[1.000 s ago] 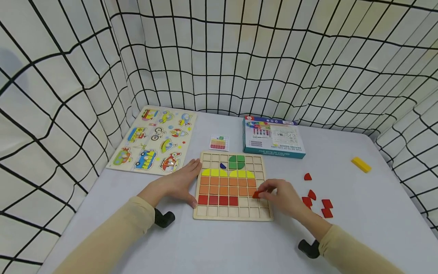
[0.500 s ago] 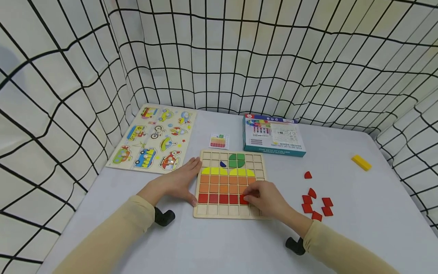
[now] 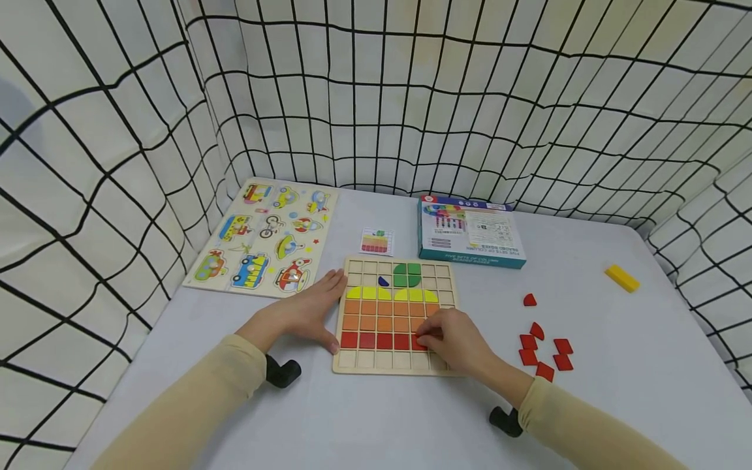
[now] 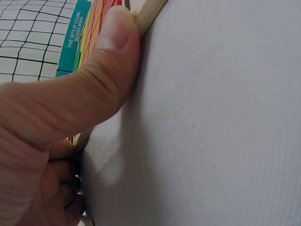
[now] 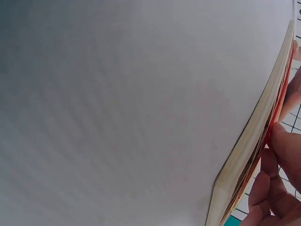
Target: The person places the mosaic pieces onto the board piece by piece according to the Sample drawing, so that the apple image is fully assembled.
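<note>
In the head view a wooden grid board [image 3: 376, 360] lies flat, filled with rows of red, orange and yellow tiles. Green pieces [image 3: 407, 275] and a small dark blue piece [image 3: 384, 281] sit near its top. My left hand [image 3: 305, 313] steadies the board's left edge, fingers extended and thumb [image 4: 115, 42] against the rim. With thumb and fingertips, my right hand [image 3: 458, 339] pinches a red square tile [image 3: 420, 342] at the right end of the red row. That tile is partly hidden by the fingers. In the right wrist view, the fingertips are right at the board's surface.
Several loose red tiles [image 3: 528, 357] lie right of the board. Behind it are a small pattern card [image 3: 376, 242] and a teal box [image 3: 470, 233]. A vehicle puzzle board [image 3: 270, 241] lies at back left, a yellow block [image 3: 621, 278] far right. Black netting [image 3: 382, 98] surrounds the table.
My right hand has moved left over the board, bringing the red tile from the right side to the end of the red row. The left hand has stayed in place.
</note>
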Demonstrator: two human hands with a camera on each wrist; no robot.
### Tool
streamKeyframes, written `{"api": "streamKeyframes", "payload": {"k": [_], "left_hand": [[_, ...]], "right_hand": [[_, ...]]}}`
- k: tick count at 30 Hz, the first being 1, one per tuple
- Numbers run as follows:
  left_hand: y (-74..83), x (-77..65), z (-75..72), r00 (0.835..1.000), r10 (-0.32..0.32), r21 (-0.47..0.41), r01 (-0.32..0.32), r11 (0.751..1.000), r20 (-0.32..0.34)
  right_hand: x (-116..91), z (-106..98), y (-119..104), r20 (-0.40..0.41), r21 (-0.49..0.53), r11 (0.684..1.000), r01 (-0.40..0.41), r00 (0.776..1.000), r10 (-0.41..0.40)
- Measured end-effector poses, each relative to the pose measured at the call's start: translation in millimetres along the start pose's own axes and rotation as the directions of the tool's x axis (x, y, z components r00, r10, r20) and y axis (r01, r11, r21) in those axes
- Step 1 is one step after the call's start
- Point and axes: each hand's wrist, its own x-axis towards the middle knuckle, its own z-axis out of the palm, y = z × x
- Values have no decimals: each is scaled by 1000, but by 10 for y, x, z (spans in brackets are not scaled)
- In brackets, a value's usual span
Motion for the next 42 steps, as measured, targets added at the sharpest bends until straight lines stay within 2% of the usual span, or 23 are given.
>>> {"api": "streamKeyframes", "payload": {"k": [3, 7, 10, 15, 20, 24, 28, 36, 42], "left_hand": [[0, -2, 4, 1000, -1, 2, 1, 1000, 1], [3, 2, 4, 1000, -1, 8, 1, 1000, -2], [4, 2, 1, 1000, -2, 8, 2, 1000, -4], [-13, 6, -6, 1000, 2, 18, -2, 1000, -3], [-44, 9, -9, 1000, 2, 24, -2, 1000, -5], [-52, 5, -10, 1000, -1, 22, 1, 1000, -5], [-49, 7, -5, 1000, -2, 20, 2, 1000, -3], [-30, 8, 4, 1000, 9, 16, -9, 1000, -3], [-22, 18, 4, 1000, 6, 21, -6, 1000, -6]], "right_hand": [[-26, -52, -7, 7, 18, 999, -28, 1000, 28], [-68, -238, 93, 2, 53, 995, -85, 996, 85], [-114, -434, 322, -27, 44, 994, -100, 995, 101], [-279, -743, 829, -60, 4, 995, -101, 993, 101], [-460, -947, 1194, -3, -21, 991, -134, 991, 134], [-542, -1002, 1392, 34, -65, 994, -91, 995, 94], [-575, -989, 1475, 39, -80, 996, -48, 998, 51], [-571, -978, 1467, 48, -89, 995, -49, 997, 53], [-596, -958, 1456, 14, -100, 993, -58, 998, 60]]}}
